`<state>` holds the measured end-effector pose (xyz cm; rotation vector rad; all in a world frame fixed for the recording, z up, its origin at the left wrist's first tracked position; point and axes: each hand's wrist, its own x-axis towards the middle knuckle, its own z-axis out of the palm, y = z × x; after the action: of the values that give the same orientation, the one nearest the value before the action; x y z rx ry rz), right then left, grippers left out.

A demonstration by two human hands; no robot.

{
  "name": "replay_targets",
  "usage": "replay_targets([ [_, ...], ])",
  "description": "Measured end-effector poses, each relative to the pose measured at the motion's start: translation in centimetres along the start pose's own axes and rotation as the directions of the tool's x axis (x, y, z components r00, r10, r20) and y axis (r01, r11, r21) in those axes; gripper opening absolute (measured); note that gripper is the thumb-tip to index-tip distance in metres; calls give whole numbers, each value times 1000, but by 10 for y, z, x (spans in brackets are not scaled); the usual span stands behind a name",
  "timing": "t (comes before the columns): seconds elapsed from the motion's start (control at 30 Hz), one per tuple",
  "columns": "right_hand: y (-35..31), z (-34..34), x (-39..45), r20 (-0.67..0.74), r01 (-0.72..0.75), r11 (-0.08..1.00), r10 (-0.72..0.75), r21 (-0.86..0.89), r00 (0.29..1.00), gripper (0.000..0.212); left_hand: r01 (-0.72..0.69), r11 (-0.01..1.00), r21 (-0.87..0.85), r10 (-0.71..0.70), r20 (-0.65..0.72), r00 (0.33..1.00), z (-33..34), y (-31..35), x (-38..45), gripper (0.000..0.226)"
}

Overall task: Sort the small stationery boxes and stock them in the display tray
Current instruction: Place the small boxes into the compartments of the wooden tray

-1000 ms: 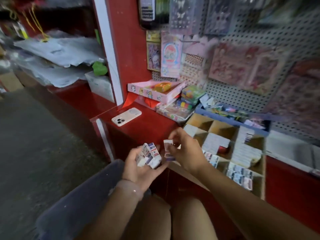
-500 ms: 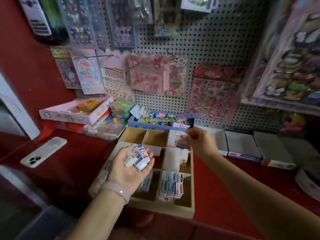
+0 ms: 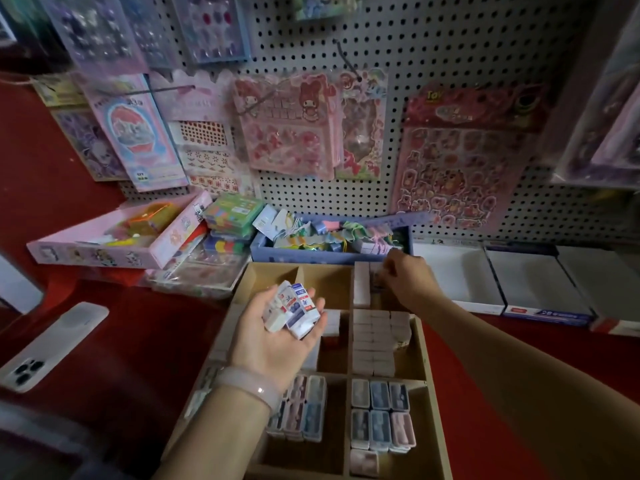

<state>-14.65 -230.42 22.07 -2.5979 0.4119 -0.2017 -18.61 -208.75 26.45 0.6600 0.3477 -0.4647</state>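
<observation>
At the lower left of the frame a white phone (image 3: 52, 348) lies face down on the red counter (image 3: 138, 341), camera lenses toward the bottom edge. Above it, at middle left, a long pink box (image 3: 117, 244) sits open with bright orange and yellow items inside, and just to its right a green packet (image 3: 232, 213) rests on a pile of coloured sets. In the centre the left hand (image 3: 280, 337) is held palm up over the wooden tray (image 3: 427, 375), fingers loosely cupped around a small heap of white boxes (image 3: 291, 311) with blue and red print; a pale bangle (image 3: 247, 388) circles the wrist. The tray is split into compartments: the two upper left ones look bare, the middle right one is packed with rows of pale pink boxes (image 3: 379, 341), and the lower ones hold pink and blue cases (image 3: 381, 415) standing side by side. Behind the tray a blue bin (image 3: 311, 256) is stuffed with mixed clips and tags. The right hand (image 3: 407, 282) reaches into the upper right compartment, fingers curled down at a stack there; I cannot tell whether it has hold of a box. Sticker sheets hang on the pegboard (image 3: 433, 46) above, and flat white cartons (image 3: 485, 275) line the counter at the right.
</observation>
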Motion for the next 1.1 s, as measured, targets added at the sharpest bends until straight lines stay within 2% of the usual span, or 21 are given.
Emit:
replay_targets([
  [0.17, -4, 11, -3, -12, -9, 1000, 9, 18, 1000, 13, 43, 999, -10, -43, 5, 999, -3, -8, 7, 27],
  [0.27, -4, 11, -2, 25, 1, 999, 0, -38, 1000, 17, 61, 998, -21, -61, 5, 998, -3, -12, 5, 27],
  [0.33, -5, 5, -3, 67, -9, 998, 13, -60, 998, 27, 68, 997, -25, -67, 13, 998, -2, -13, 1, 28],
  [0.4, -10, -5, -7, 53, -30, 997, 34, -76, 998, 40, 68, 997, -34, -67, 14, 998, -2, -13, -3, 31],
  [0.47, -21, -19, -15, -32, 42, 999, -42, -7, 999, 43, 60, 998, -35, -59, 22, 998, -1, -12, -5, 32],
  [0.5, -28, -26, -21, -50, 163, 985, -160, 59, 986, 39, 57, 998, -37, -56, 30, 998, 0, -13, -6, 32],
  [0.53, -36, -33, -28, -15, 316, 940, -317, 130, 948, 34, 55, 998, -39, -54, 38, 998, 2, -13, -8, 31],
  [0.6, -49, -46, -46, 171, 565, 790, -607, 240, 776, 34, 47, 998, -42, -45, 46, 998, 5, -16, -9, 29],
  [0.63, -52, -50, -53, 253, 616, 743, -669, 263, 699, 40, 46, 998, -38, -44, 49, 998, 5, -17, -10, 28],
  [0.67, -53, -52, -58, 307, 630, 727, -686, 272, 660, 48, 49, 998, -35, -47, 58, 997, 6, -19, -12, 32],
  [0.77, -52, -47, -65, 340, 619, 733, -680, 284, 650, 66, 61, 998, -16, -59, 89, 994, 6, -22, -17, 43],
  [0.87, -51, -40, -67, 282, 670, 720, -691, 183, 666, 66, 54, 999, -2, -53, 111, 992, 7, -23, -23, 42],
  [0.93, -50, -39, -69, 181, 736, 670, -740, 102, 648, 50, 53, 998, -17, -51, 120, 991, 8, -22, -24, 39],
  [1.03, -46, -41, -74, -22, 856, 516, -856, -20, 516, 22, 26, 997, -71, -18, 111, 994, 9, -19, -24, 25],
  [1.07, -45, -43, -74, -49, 876, 482, -876, -23, 480, 19, 18, 996, -88, -10, 89, 996, 8, -19, -22, 22],
  [1.1, -44, -47, -74, -48, 880, 475, -878, 24, 475, 17, 18, 995, -101, -11, 69, 998, 6, -18, -21, 22],
])
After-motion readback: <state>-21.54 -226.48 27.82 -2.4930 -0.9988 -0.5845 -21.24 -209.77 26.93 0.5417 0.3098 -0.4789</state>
